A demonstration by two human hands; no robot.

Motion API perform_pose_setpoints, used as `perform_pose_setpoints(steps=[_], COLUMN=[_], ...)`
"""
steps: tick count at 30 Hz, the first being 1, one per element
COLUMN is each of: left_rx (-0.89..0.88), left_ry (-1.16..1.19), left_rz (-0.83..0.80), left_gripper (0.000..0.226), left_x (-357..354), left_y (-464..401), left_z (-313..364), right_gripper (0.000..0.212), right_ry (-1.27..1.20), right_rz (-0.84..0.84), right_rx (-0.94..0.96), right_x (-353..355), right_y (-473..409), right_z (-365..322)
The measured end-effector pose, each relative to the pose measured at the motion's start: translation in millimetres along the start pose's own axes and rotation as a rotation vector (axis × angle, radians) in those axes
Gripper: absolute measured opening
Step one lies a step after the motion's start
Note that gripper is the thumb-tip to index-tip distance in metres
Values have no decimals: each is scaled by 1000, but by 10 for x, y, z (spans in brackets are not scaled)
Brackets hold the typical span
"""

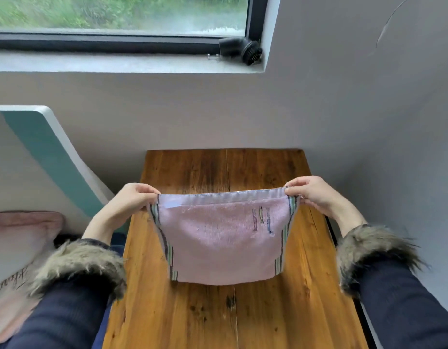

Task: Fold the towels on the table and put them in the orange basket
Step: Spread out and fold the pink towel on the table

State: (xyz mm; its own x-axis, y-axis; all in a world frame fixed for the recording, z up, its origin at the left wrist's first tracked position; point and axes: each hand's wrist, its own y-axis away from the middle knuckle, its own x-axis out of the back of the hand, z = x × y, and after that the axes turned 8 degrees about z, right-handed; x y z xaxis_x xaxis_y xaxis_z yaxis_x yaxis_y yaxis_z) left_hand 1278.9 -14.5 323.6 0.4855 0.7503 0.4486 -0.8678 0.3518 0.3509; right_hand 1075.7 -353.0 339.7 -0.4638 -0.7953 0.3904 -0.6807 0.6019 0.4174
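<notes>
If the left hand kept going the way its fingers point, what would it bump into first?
The left hand pinches the towel's top corner, fingers pointing across toward the right hand. Going straight on, it would likely just gather the towel's top edge, then meet the right hand. Depth is hard to judge.

A pink towel with striped side edges hangs doubled over above the wooden table, its upper edge stretched level between the left hand and the right hand, each pinching one top corner in a closed grip. Both arms wear dark sleeves with furry cuffs, and small coloured embroidery shows on the towel's right part. Beyond the table's far end stands a grey wall with a window sill that carries a black brush-like object, and a pink cushion lies at the left.
</notes>
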Motion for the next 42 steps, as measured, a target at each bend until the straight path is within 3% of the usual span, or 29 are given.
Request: perform_pose_setpoints(steps=[8, 22, 25, 28, 31, 34, 38, 42], left_rx=[-56, -183, -170, -191, -417, -662, -584, -490], left_ry=[-226, -237, -250, -327, -553, -754, -902, -946], left_rz=[311, 510, 496, 512, 486, 310, 104, 101], left_gripper=[20, 26, 26, 33, 39, 43, 57, 62], left_x=[-588, -1110, -1170, -1243, -1375, -1601, -1819, -1717], left_y=[-1135, -2498, -2594, -2583, -2336, -1951, -1788, -1965], left_z=[-220, -680, -800, -881, -983, -1182, -1425, -1560], right_gripper=[10, 10, 16, 33, 41, 45, 53, 56], right_ry=[155, 35, -6, 241, 442, 604, 798, 913], right_rz=[249, 431, 437, 529, 549, 386, 212, 235], right_rx=[93, 90, 49, 144, 419, 586, 606, 463], right_x=[-500, -1023, -1099, -1178, -1375, -1646, -1834, -1557], right_y=[-1193, -2635, -2764, -2702, -2356, -1952, -1797, -1975], right_z=[334, 601, 700, 837, 1002, 1260, 1547, 1744])
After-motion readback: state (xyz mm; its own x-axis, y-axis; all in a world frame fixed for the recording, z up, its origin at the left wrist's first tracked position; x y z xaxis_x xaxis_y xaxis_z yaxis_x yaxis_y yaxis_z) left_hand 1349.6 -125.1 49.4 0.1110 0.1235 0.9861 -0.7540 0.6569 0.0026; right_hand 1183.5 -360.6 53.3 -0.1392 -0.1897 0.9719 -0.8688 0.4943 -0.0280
